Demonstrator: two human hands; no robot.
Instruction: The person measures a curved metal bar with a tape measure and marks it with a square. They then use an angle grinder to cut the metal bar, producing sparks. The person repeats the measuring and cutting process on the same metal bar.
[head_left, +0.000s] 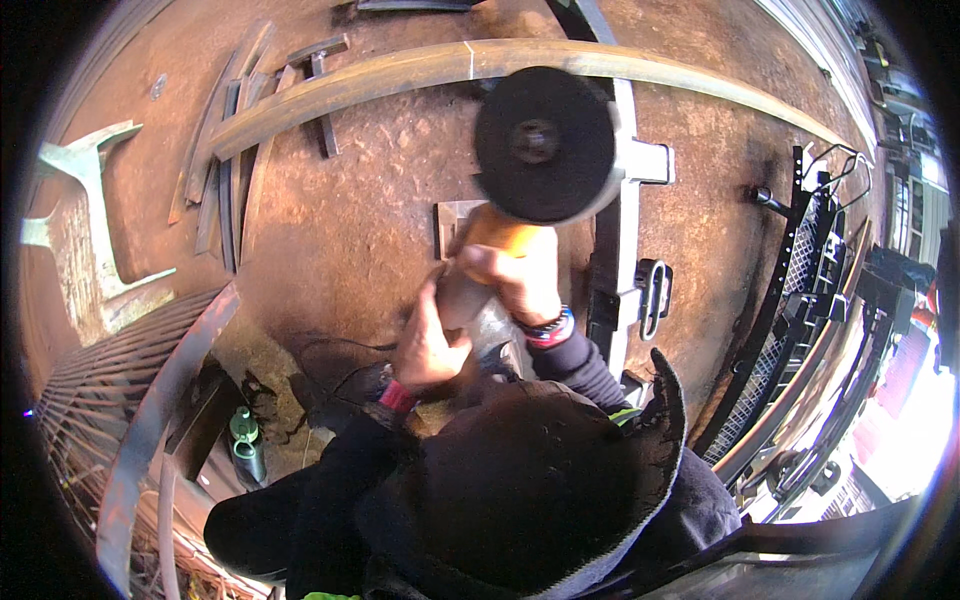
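Both hands are on an angle grinder with an orange body and a large black disc. My right hand wraps round the orange part close behind the disc. Lower down, my left hand closes about the grey rear part of the tool. From this angle the disc overlaps a long rusty steel bar, so I cannot tell whether they touch. A thin white mark crosses the bar just left of the disc. A dark, worn brim hides much of my forearms.
Under the long bar runs a dark steel frame. Loose metal strips lie at the left, near a pale steel beam. A green bottle stands lower left. Black mesh racks line the right side. A cable trails across the floor.
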